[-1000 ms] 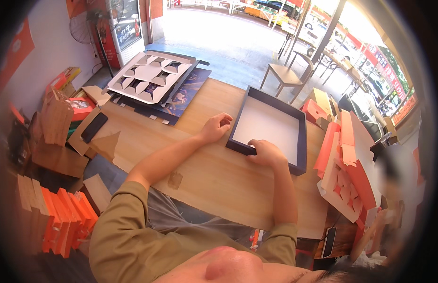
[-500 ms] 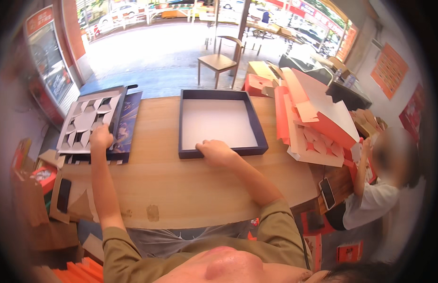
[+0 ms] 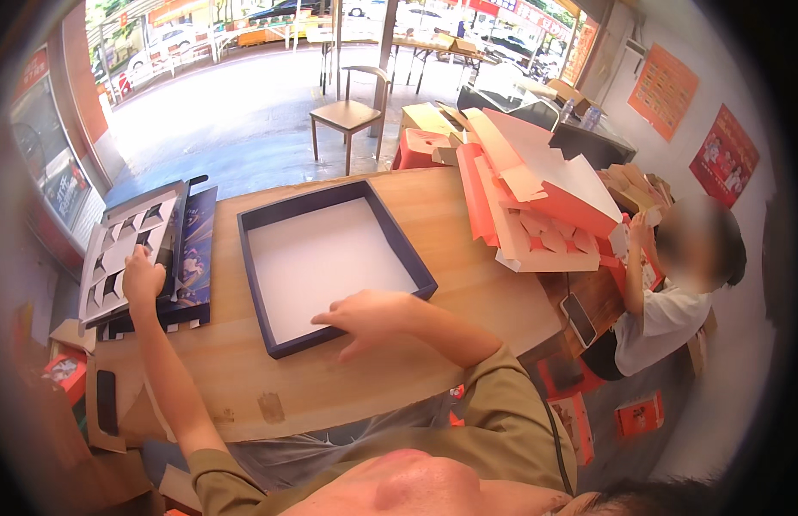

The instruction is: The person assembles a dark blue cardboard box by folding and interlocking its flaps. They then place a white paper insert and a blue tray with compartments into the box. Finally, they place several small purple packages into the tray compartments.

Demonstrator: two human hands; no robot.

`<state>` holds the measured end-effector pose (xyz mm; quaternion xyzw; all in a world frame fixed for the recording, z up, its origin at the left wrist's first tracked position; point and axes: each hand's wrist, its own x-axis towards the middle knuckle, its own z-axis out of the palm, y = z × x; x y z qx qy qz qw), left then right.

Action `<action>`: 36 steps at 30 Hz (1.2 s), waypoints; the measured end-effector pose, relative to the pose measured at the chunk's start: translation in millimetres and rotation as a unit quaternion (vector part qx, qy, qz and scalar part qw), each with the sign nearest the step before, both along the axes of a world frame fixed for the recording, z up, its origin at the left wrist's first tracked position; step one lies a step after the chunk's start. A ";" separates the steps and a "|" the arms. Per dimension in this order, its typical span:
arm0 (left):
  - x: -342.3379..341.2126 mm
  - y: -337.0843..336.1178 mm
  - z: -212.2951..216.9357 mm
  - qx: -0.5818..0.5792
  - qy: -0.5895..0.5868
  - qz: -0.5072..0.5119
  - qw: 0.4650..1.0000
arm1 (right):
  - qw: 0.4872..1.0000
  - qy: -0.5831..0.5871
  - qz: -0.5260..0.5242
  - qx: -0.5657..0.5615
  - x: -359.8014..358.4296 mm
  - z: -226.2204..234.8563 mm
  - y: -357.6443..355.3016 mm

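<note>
Meanwhile the left hand [image 3: 143, 277] stretches far out to the left end of the wooden table [image 3: 468, 284], where its fingers curl over the near edge of a grey die-cut cardboard insert [image 3: 124, 254] with angular cut-outs; the grip looks narrow, pinching that edge, though the fingertips themselves are hidden under the card. That insert lies on top of a stack of flat dark-blue printed sheets [image 3: 195, 249], so it probably sits there as the top piece within arm's reach. The right hand [image 3: 369, 316] rests with its fingers spread wide and flat on the near rim of the shallow dark-blue box tray [image 3: 330, 258], holding nothing, seemingly pressing down to keep the tray from sliding. This tray has a bare white floor and stands mid-table. To the right, a pile of folded orange cartons [image 3: 537, 198] leans beside a seated person [image 3: 674, 310]
</note>
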<state>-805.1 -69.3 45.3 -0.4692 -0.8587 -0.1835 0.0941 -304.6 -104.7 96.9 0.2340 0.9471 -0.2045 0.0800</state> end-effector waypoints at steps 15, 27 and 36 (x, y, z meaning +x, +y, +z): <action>108.0 -72.6 111.5 0.363 0.145 -0.006 0.920 | 0.922 -0.109 -0.363 0.075 91.3 -32.9 131.2; 142.6 -86.7 106.2 0.520 -0.503 -0.330 0.607 | 0.803 0.476 -0.355 -0.041 69.8 -2.7 119.5; 188.5 -39.7 79.7 0.332 -0.676 -0.385 0.534 | 0.621 0.716 -0.244 -0.204 78.9 30.5 105.8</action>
